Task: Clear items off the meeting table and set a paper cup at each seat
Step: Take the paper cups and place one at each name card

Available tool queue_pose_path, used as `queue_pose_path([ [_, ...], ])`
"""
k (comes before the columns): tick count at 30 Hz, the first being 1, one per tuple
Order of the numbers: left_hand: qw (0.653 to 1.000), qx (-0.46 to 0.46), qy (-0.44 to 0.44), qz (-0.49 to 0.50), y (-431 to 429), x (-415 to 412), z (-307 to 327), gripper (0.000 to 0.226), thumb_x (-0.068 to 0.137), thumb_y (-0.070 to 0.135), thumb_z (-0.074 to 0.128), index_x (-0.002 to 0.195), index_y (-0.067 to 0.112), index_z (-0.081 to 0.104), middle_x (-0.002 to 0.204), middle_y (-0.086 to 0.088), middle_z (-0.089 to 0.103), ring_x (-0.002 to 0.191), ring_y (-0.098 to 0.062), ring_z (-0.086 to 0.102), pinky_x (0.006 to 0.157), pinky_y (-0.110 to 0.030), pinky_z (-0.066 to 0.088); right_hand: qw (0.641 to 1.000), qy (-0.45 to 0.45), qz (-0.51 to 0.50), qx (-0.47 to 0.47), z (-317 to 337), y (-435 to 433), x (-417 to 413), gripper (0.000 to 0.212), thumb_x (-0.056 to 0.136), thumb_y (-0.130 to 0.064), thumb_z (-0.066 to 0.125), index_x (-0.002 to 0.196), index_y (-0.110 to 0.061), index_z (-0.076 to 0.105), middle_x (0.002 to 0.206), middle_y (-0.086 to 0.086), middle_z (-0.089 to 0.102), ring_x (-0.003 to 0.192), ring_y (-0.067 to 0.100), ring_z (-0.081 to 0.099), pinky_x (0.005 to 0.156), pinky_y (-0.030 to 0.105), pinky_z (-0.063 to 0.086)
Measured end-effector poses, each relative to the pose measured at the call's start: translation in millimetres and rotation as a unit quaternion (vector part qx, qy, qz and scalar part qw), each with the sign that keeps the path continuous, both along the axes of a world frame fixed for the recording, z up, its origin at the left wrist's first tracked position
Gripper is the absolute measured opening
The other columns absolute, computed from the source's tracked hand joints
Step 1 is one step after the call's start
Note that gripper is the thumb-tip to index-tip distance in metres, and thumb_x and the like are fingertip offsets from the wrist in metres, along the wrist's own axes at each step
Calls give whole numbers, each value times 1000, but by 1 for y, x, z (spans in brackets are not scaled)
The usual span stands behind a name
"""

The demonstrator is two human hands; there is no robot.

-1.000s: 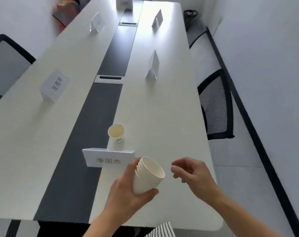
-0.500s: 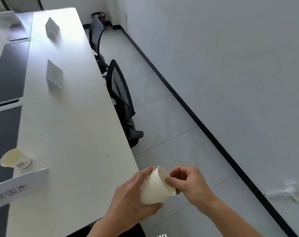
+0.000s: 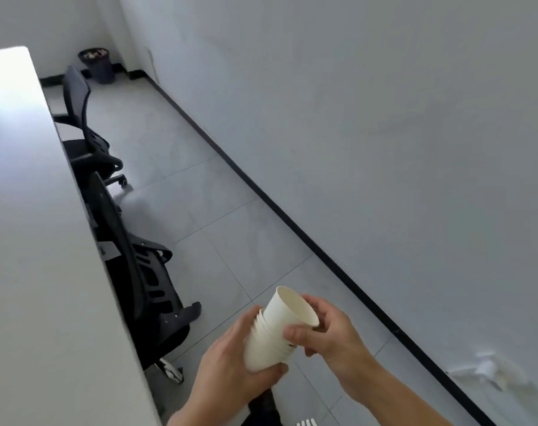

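Observation:
My left hand (image 3: pixel 230 361) grips a stack of white paper cups (image 3: pixel 266 345) from below, tilted with the mouths up and to the right. My right hand (image 3: pixel 329 330) pinches the rim of the top paper cup (image 3: pixel 287 312), which sticks partly out of the stack. Both hands are over the floor, to the right of the white meeting table (image 3: pixel 30 241), whose long edge runs down the left side. No cups or name cards on the table are in view.
Two black mesh office chairs, a near chair (image 3: pixel 138 272) and a far chair (image 3: pixel 83 118), stand pushed against the table's right side. A dark waste bin (image 3: pixel 97 64) sits in the far corner. A grey tiled aisle runs between the chairs and the white wall (image 3: pixel 384 118).
The view has swung right, off the table top toward the aisle. My right hand has closed on the top cup's rim and drawn it partly out of the stack.

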State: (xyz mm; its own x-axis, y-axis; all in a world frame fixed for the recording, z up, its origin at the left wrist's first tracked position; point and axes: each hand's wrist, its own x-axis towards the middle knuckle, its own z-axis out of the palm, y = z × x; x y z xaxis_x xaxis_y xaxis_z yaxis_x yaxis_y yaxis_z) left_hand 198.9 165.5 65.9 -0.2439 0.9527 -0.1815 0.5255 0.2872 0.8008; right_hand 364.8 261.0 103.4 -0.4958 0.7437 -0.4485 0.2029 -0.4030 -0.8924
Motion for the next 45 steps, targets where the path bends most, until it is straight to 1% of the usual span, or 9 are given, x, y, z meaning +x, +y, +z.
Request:
queue_pose_path([
  [5,999,-20,19,-28,99,-24,15,86,56,62,73,132,52,34,100,17,63,90,-6,60,83,-28,51,987,59,-151,12,18,96,-1,62,48,-37,78,100,-8,62,89,7,63,84,20,62,74,34,53],
  [9,1000,-22,4,14,155,-53,19,86,58,61,74,132,53,31,98,15,64,88,-9,62,78,-28,53,968,57,-240,51,15,169,1,65,44,-37,77,103,-17,59,94,2,62,89,20,59,82,39,50],
  [13,995,-16,-34,95,214,-86,15,79,61,49,83,127,53,39,96,12,64,82,-11,64,71,-32,59,980,-13,-165,108,-2,248,-4,63,45,-44,76,104,-25,62,92,-1,69,84,16,65,72,34,54],
  [17,979,3,-89,184,286,-111,15,72,66,27,87,124,42,48,96,0,65,73,-18,63,57,-22,58,981,-51,-86,166,-20,340,-27,58,47,-49,71,99,-24,61,85,6,68,70,13,65,54,26,55],
  [19,970,21,-103,218,320,-124,20,74,62,34,89,123,43,49,96,0,66,78,-16,63,60,-24,59,980,-65,-40,184,-22,387,-47,59,48,-51,69,98,-22,59,84,7,66,67,8,63,50,22,53],
  [23,949,53,-104,294,364,-154,31,81,50,55,80,124,44,49,103,19,62,86,-5,63,65,-21,57,979,-52,67,185,-18,465,-107,56,48,-51,71,95,-24,59,76,2,66,61,4,62,48,19,52],
  [28,900,70,-112,415,371,-191,31,82,50,55,82,124,44,50,107,14,65,92,-9,65,81,-35,57,960,-30,197,199,-14,529,-202,54,52,-52,74,95,-24,60,78,-4,66,61,7,61,46,23,52],
  [35,833,88,-114,534,378,-280,5,83,46,51,84,123,45,51,108,15,67,93,-6,66,79,-28,55,932,-8,296,207,-22,575,-344,56,51,-54,73,94,-22,60,79,1,64,61,9,60,47,24,54],
  [45,813,130,-75,563,450,-497,30,71,58,43,82,118,55,46,103,26,61,90,-2,61,70,-21,57,909,2,343,236,-1,635,-571,63,42,-68,77,91,-31,63,78,8,66,68,28,65,47,27,56],
])
